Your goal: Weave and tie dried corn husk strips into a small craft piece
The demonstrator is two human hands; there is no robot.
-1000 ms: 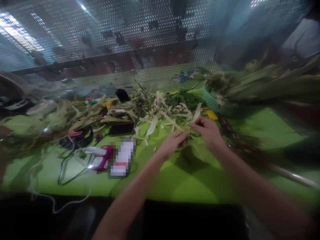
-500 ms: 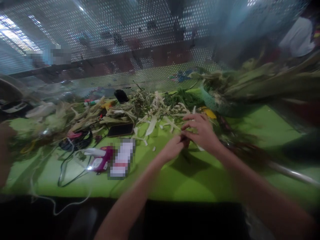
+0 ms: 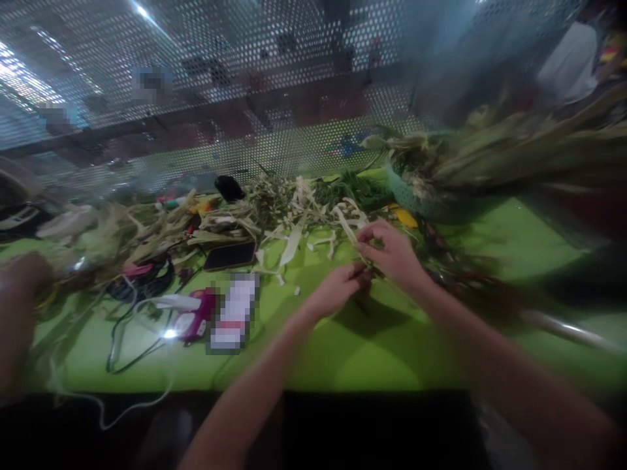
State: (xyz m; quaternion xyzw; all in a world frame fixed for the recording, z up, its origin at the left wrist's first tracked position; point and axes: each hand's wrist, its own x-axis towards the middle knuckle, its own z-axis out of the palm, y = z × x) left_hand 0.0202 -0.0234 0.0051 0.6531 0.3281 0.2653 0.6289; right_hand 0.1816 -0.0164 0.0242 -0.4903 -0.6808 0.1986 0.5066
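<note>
A bright green table (image 3: 382,352) runs under a perforated metal screen (image 3: 274,85) that fills the upper half of the frame, and dried husks and leaf strips (image 3: 230,219) lie heaped along its far edge. Compared with 1 second back, the right hand (image 3: 392,254) has drawn in closer and curled over, while the left hand (image 3: 337,290) has slid under it, so the 2 now meet at centre frame instead of sitting side by side; I'd judge the piece is being twisted or folded tighter. Both hands are pinched nearly closed on a small leaf bundle (image 3: 366,269), dark green and mostly hidden by the fingers, with a pale strip (image 3: 349,230) trailing up from it. At lower left lie a pink glue gun (image 3: 193,316) and a black phone (image 3: 230,255); another person's arm (image 3: 17,313) shows at the left edge.
</note>
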